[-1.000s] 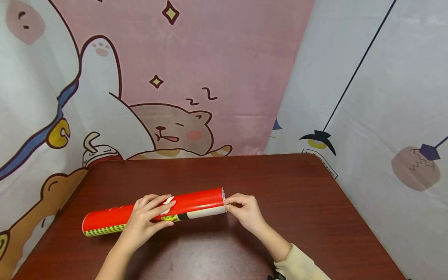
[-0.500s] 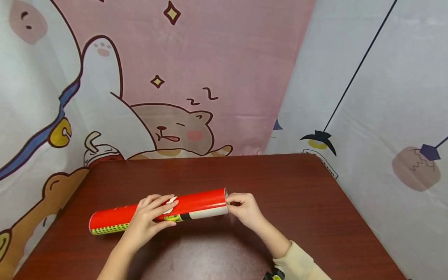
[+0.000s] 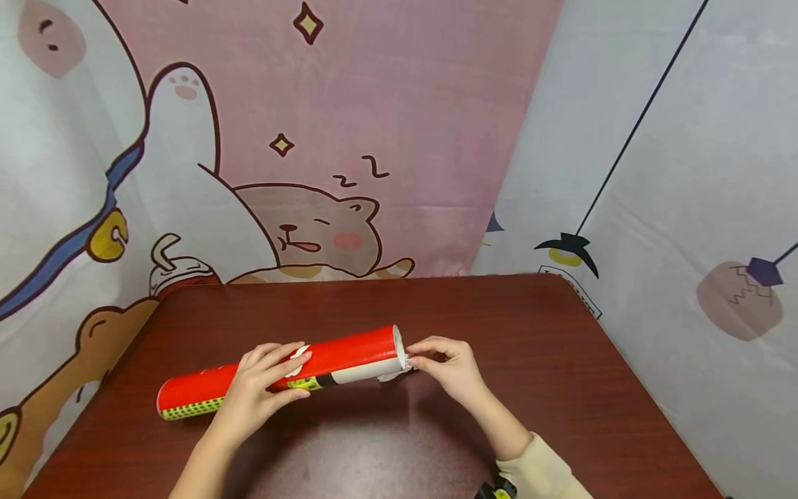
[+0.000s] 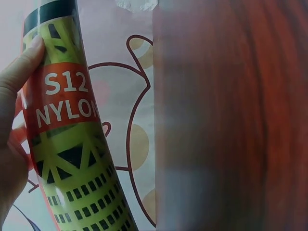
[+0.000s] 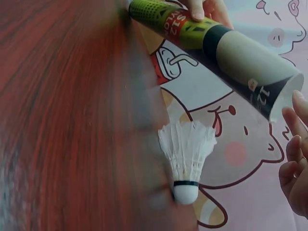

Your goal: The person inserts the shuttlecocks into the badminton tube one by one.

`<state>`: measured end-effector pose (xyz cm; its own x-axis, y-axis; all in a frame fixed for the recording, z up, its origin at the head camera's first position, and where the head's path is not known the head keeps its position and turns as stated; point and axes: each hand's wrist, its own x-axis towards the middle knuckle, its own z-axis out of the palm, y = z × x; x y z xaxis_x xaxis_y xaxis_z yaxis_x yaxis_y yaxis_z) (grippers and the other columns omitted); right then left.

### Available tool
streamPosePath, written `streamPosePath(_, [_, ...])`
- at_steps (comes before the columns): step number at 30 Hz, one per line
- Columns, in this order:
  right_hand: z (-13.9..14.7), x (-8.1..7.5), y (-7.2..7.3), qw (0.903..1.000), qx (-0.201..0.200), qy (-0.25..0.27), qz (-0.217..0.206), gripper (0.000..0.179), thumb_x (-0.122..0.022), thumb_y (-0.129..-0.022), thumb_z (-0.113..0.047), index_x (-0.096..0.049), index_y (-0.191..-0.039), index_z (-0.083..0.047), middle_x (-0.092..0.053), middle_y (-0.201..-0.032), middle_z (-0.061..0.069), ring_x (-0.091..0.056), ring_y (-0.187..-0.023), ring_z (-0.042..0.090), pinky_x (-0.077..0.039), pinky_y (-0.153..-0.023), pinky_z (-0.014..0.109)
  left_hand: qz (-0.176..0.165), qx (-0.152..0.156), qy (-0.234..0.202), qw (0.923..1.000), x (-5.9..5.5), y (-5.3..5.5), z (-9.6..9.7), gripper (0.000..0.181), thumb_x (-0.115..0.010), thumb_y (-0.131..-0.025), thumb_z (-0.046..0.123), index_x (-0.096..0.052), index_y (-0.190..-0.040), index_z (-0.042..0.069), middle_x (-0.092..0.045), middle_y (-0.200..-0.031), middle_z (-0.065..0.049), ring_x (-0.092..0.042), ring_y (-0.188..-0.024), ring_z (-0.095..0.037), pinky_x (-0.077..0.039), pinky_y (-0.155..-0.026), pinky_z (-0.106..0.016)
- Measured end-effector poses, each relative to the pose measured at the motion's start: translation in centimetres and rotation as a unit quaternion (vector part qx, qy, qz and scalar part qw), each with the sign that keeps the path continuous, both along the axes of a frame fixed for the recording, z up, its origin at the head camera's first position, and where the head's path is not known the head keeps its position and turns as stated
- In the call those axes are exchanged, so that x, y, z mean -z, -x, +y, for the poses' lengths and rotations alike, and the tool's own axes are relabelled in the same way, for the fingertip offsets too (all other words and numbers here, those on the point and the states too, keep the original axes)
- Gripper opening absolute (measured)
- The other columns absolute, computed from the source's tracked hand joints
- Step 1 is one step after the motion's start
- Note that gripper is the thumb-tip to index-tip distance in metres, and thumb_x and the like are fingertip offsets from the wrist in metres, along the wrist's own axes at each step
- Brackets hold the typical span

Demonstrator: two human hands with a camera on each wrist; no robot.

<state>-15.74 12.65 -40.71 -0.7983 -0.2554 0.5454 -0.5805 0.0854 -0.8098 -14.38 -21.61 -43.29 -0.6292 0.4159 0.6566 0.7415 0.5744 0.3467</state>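
Observation:
A red shuttlecock tube [image 3: 355, 350] is held at a slant above the table by my left hand [image 3: 255, 384], its fingers over the top and thumb below. "S12 NYLON" is printed on its yellow-green side in the left wrist view. My right hand [image 3: 451, 371] is beside the tube's raised right end, thumb and index tips close to the rim. A white feathered shuttlecock [image 5: 185, 149] with a dark band shows below the tube's mouth, apart from the right fingers in the right wrist view. From the head, only a feathery edge [image 3: 391, 378] shows under the tube.
Beneath the hands is a dark red-brown wooden table [image 3: 499, 312]. Behind it hangs a pink and white cloth [image 3: 436, 138] printed with cartoon animals. A black and yellow wrist device [image 3: 497, 491] sits by the right sleeve.
The tube's right end has tipped up slightly and shows more of its mouth. My right hand has drawn back a little to the right. The shuttlecock now shows below the tube.

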Motion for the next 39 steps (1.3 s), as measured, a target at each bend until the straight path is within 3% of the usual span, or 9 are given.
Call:
streamPosePath(14, [1.8, 1.3, 0.0, 0.9991, 0.034, -0.011, 0.024, 0.02, -0.076, -0.073, 0.012, -0.073, -0.091, 0.004, -0.067, -0.081, 0.02, -0.047, -0.056, 0.016, -0.037, -0.047, 0.028, 0.0, -0.037, -0.011, 0.9993, -0.4, 0.1, -1.3, 0.059, -0.077, -0.074, 0.047, -0.068, -0.123, 0.016, -0.061, -0.125, -0.009, -0.049, -0.109, -0.025, -0.029, -0.091, -0.042])
streamPosePath(21, [2.7, 2.2, 0.0, 0.9986, 0.045, -0.018, 0.024, 0.02, -0.076, -0.073, 0.011, -0.073, -0.092, 0.003, -0.067, -0.083, 0.021, -0.046, -0.055, 0.017, -0.037, -0.046, 0.027, 0.005, -0.059, -0.015, 0.9982, -0.5, 0.2, -2.1, 0.066, -0.087, -0.062, 0.026, -0.067, -0.124, 0.017, -0.062, -0.124, -0.008, -0.048, -0.108, -0.026, -0.028, -0.089, -0.042])
streamPosePath(24, [3.0, 2.4, -0.1, 0.9981, 0.053, -0.026, 0.017, 0.02, -0.077, -0.074, 0.009, -0.073, -0.092, 0.002, -0.068, -0.084, 0.019, -0.046, -0.054, 0.02, -0.038, -0.046, 0.027, 0.017, -0.063, -0.023, 0.9976, -0.5, 0.2, -2.4, 0.062, -0.082, -0.069, 0.039, -0.067, -0.125, 0.017, -0.062, -0.123, -0.008, -0.048, -0.107, -0.026, -0.029, -0.087, -0.042])
streamPosePath(29, [3.1, 2.5, -0.2, 0.9972, 0.064, -0.038, 0.006, 0.021, -0.077, -0.074, 0.007, -0.072, -0.094, 0.002, -0.068, -0.087, 0.017, -0.047, -0.055, 0.022, -0.039, -0.048, 0.026, 0.035, -0.069, -0.031, 0.9965, -0.5, 0.3, -2.7, 0.062, -0.063, -0.08, 0.059, -0.068, -0.123, 0.015, -0.063, -0.121, -0.009, -0.049, -0.105, -0.027, -0.029, -0.085, -0.042])
streamPosePath(35, [2.6, 3.3, 0.2, 0.9956, 0.078, -0.049, 0.019, 0.027, -0.079, -0.072, 0.006, -0.071, -0.097, 0.002, -0.067, -0.09, 0.017, -0.049, -0.057, 0.018, -0.041, -0.049, 0.027, 0.019, -0.084, -0.028, 0.9959, -0.3, 0.4, -3.5, 0.061, -0.074, -0.075, 0.051, -0.067, -0.124, 0.016, -0.063, -0.122, -0.009, -0.049, -0.106, -0.028, -0.029, -0.086, -0.044])
streamPosePath(39, [2.2, 4.7, 1.1, 0.9916, 0.105, -0.076, 0.001, 0.03, -0.083, -0.072, -0.006, -0.073, -0.101, -0.009, -0.068, -0.094, 0.006, -0.049, -0.058, 0.015, -0.042, -0.051, 0.025, 0.001, -0.095, -0.023, 0.9952, -0.2, 0.5, -4.0, 0.065, -0.067, -0.076, 0.06, -0.067, -0.125, 0.016, -0.062, -0.123, -0.009, -0.048, -0.108, -0.027, -0.028, -0.087, -0.043])
